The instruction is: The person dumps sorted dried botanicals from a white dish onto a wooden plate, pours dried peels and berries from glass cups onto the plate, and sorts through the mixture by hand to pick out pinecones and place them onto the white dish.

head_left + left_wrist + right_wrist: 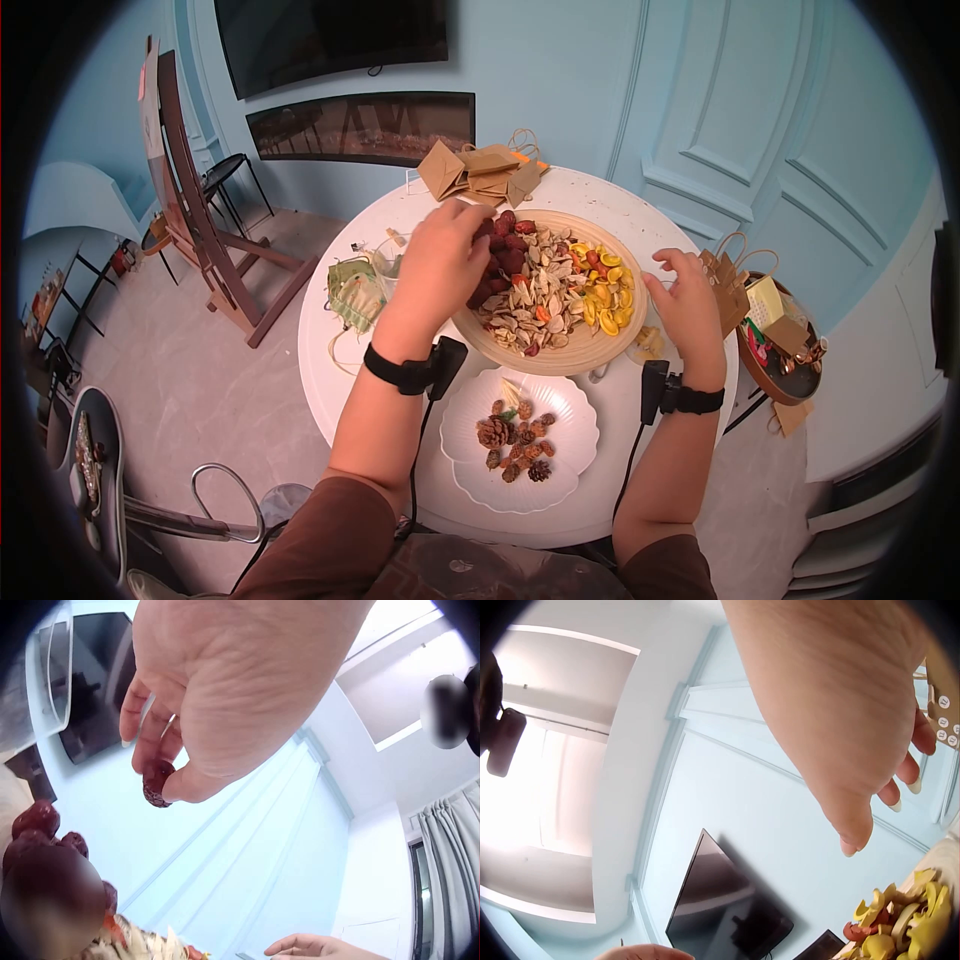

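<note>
Between thumb and fingertips, my left hand (445, 262) pinches a dark red dried date (157, 782), seen clearly in the left wrist view. It hangs over the left side of a round wooden tray (575, 362). More red dates (508, 262) lie on that side, pale dried slices (540, 300) in the middle and yellow dried pieces (608, 300) at the right. My right hand (690, 305) hovers at the tray's right edge, fingers loosely bent, holding nothing; the right wrist view shows the yellow pieces (900, 926) below it.
A white scalloped plate (465, 440) with pine cones stands nearest my body. Left of the tray are a green pouch (354, 294) and a clear cup (388, 262). Paper bags (485, 170) lie at the table's back. A round basket (790, 375) stands beyond the right edge.
</note>
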### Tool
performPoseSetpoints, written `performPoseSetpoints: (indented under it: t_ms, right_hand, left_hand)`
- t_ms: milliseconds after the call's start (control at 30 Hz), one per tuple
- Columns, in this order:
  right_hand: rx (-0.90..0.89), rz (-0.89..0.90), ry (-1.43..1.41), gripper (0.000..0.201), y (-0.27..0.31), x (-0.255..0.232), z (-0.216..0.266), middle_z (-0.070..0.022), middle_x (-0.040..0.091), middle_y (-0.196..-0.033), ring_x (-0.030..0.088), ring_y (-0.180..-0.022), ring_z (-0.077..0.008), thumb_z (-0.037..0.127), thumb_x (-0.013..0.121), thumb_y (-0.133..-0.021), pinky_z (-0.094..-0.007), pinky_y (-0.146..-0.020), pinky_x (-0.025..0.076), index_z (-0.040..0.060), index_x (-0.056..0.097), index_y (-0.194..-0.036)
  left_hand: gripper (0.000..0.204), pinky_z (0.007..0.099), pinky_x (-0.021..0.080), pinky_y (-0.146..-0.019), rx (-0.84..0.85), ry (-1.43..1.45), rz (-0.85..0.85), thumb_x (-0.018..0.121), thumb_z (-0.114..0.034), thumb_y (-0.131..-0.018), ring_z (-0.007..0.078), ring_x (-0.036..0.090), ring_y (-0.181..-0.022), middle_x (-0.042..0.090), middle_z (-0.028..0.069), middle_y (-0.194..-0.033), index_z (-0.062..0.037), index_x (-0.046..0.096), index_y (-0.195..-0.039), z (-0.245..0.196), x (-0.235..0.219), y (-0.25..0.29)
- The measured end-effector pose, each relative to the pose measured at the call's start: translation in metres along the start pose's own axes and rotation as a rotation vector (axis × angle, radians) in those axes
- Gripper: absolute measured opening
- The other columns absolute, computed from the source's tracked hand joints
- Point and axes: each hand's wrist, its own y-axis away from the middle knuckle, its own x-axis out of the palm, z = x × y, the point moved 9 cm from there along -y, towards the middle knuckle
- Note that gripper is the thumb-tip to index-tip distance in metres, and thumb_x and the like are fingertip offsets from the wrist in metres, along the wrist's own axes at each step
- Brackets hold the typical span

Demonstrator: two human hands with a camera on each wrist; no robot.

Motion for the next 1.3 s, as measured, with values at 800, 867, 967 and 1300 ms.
performPoseSetpoints:
  t_ms: [800, 867, 967, 1300]
  right_hand:
    - [-0.294, 0.055, 0.057, 0.038, 0.003, 0.062, 0.033, -0.0119, 0.064, -0.112, 0.055, -0.101, -0.0317, 0.013, 0.070, -0.085, -0.0421, -0.092, 0.043, 0.0071, 0.060, -0.122]
    - [-0.289, 0.040, 0.050, 0.033, 0.003, 0.061, 0.033, -0.0133, 0.064, -0.108, 0.055, -0.099, -0.0329, 0.012, 0.070, -0.084, -0.0428, -0.090, 0.044, 0.0062, 0.060, -0.115]
    - [-0.272, 0.021, 0.020, 0.029, 0.001, 0.060, 0.031, -0.0144, 0.064, -0.105, 0.056, -0.097, -0.0344, 0.011, 0.069, -0.084, -0.0433, -0.088, 0.046, 0.0052, 0.059, -0.111]
    - [-0.280, 0.000, 0.049, 0.026, 0.002, 0.060, 0.030, -0.0148, 0.065, -0.103, 0.057, -0.098, -0.0347, 0.008, 0.067, -0.085, -0.0424, -0.089, 0.047, 0.0035, 0.061, -0.109]
  left_hand:
    - [0.027, 0.0388, 0.050, -0.083, -0.172, -0.190, -0.005, 0.067, -0.017, -0.087, 0.0313, 0.061, -0.097, 0.063, 0.0135, -0.102, -0.0072, 0.067, -0.112, 0.018, -0.037, 0.010]
    - [0.027, 0.0380, 0.050, -0.081, -0.187, -0.164, 0.018, 0.068, -0.017, -0.087, 0.0302, 0.062, -0.093, 0.064, 0.0127, -0.103, -0.0070, 0.067, -0.111, 0.016, -0.031, 0.009]
    - [0.025, 0.0384, 0.050, -0.080, -0.146, -0.134, 0.003, 0.068, -0.016, -0.087, 0.0310, 0.063, -0.091, 0.064, 0.0128, -0.103, -0.0063, 0.067, -0.110, 0.004, -0.027, 0.008]
    - [0.023, 0.0408, 0.050, -0.082, -0.102, -0.053, 0.023, 0.068, -0.015, -0.086, 0.0334, 0.063, -0.094, 0.065, 0.0133, -0.101, -0.0056, 0.068, -0.107, -0.017, -0.025, 0.006]
